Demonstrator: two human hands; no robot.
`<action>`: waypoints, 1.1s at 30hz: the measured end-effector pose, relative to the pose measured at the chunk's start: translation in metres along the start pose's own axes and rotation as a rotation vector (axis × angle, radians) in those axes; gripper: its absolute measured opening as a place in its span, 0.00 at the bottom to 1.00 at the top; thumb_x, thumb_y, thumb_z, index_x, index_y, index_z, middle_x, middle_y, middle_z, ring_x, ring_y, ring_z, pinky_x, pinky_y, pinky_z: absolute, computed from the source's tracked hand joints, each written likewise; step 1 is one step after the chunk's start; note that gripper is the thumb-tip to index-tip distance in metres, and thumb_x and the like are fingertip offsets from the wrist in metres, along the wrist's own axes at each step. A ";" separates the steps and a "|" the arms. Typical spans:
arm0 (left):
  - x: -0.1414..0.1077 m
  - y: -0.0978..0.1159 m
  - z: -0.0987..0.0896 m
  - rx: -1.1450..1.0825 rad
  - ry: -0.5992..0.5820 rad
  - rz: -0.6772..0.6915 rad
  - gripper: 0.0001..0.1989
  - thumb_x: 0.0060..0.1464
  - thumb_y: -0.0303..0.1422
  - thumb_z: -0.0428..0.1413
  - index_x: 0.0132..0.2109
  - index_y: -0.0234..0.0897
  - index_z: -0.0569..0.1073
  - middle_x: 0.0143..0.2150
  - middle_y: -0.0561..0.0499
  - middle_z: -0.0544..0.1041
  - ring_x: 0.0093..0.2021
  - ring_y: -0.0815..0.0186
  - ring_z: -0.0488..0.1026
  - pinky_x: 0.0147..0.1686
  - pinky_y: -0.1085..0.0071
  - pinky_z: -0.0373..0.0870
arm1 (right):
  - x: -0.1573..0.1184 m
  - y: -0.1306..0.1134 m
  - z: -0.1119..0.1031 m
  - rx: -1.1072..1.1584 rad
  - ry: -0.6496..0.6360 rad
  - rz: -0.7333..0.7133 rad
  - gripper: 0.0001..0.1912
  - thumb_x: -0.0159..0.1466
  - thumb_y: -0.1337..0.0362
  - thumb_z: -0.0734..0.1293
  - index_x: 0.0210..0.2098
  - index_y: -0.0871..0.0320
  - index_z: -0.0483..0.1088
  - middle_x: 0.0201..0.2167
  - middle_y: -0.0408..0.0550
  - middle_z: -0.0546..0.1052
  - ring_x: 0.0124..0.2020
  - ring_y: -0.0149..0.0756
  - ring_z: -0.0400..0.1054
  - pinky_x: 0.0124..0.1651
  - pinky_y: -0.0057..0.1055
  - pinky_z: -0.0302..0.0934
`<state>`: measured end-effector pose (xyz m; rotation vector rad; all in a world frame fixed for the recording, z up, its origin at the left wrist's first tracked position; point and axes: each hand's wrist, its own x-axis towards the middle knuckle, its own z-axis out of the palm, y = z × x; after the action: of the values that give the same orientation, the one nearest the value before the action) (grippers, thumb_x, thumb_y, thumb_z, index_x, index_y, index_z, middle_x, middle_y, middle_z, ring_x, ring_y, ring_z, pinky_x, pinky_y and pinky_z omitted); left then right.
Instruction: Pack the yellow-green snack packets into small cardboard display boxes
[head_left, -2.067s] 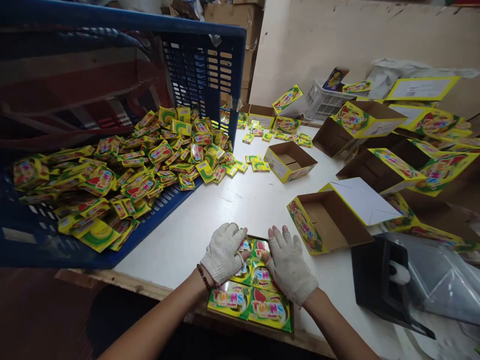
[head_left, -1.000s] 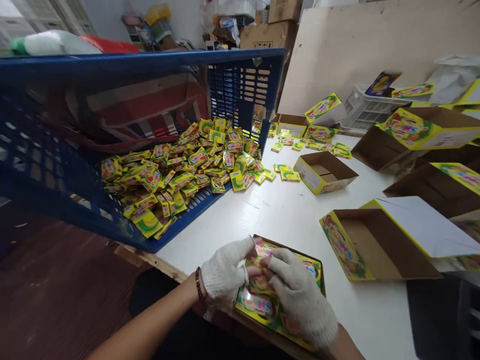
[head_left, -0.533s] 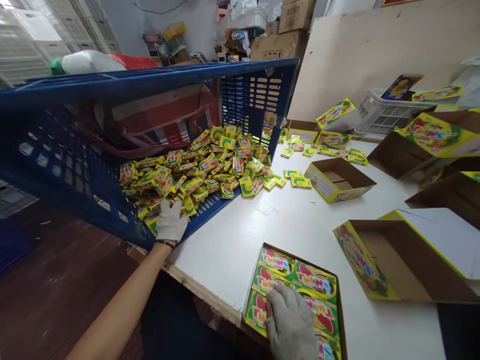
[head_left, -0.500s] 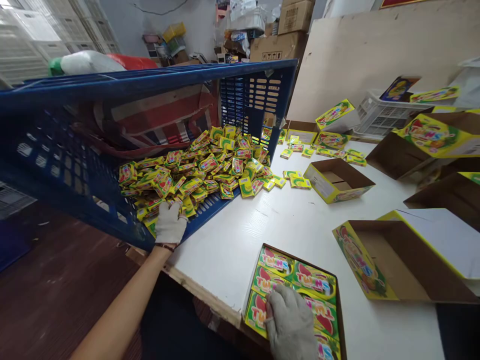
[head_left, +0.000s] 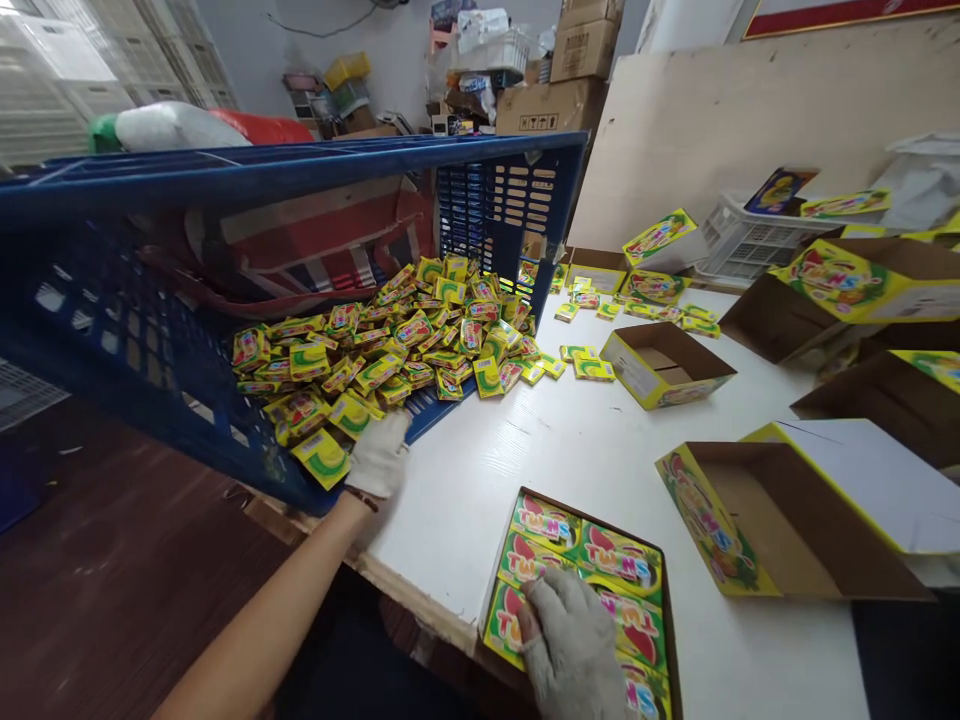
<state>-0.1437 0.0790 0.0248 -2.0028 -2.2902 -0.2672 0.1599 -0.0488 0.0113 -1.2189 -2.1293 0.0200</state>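
Note:
My left hand (head_left: 379,457), in a white glove, is at the front lip of a tipped blue plastic crate (head_left: 345,148). Beside it lies a heap of small yellow-green candy packs (head_left: 397,345). Its fingers are smeared by motion, and whether they hold a pack is hidden. My right hand (head_left: 574,640), gloved in grey, rests on the packs in a shallow cardboard box (head_left: 670,610), thumb apart from the fingers. Rows of packs printed TWINS (head_left: 619,557) fill what shows of this box; the hand covers part of them.
Open display boxes (head_left: 667,365) and a larger open one (head_left: 780,520) stand on the white table (head_left: 450,500) to the right. Loose packs (head_left: 592,368) lie near the crate. A white basket (head_left: 750,240) and more boxes (head_left: 847,275) are at the back right.
My left hand has moved to the right along the crate's lip, and packs near it have shifted, showing larger yellow faces. My right hand stays on the packed box.

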 end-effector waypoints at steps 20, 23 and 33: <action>-0.065 -0.016 0.000 -0.256 -0.086 0.054 0.23 0.46 0.37 0.60 0.50 0.38 0.72 0.55 0.40 0.68 0.61 0.49 0.62 0.61 0.55 0.60 | 0.001 -0.007 -0.008 0.108 -0.033 0.143 0.09 0.67 0.67 0.59 0.42 0.55 0.70 0.40 0.50 0.76 0.42 0.41 0.71 0.43 0.39 0.66; -0.064 0.009 -0.013 -0.783 -0.105 0.007 0.36 0.49 0.41 0.58 0.64 0.40 0.58 0.62 0.40 0.63 0.65 0.53 0.60 0.62 0.54 0.59 | 0.011 0.000 -0.017 0.127 0.039 0.130 0.17 0.66 0.68 0.60 0.54 0.57 0.66 0.51 0.55 0.73 0.53 0.42 0.68 0.52 0.41 0.66; -0.085 0.116 -0.033 -1.323 -0.404 0.125 0.31 0.63 0.46 0.43 0.69 0.40 0.50 0.58 0.40 0.71 0.56 0.57 0.72 0.54 0.57 0.69 | 0.080 0.023 -0.043 0.495 -0.363 0.379 0.20 0.61 0.63 0.62 0.52 0.56 0.71 0.50 0.50 0.77 0.50 0.41 0.72 0.53 0.38 0.66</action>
<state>-0.0189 0.0045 0.0502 -2.8524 -2.3840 -1.9322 0.1742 0.0130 0.0803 -1.3553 -1.9705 0.9392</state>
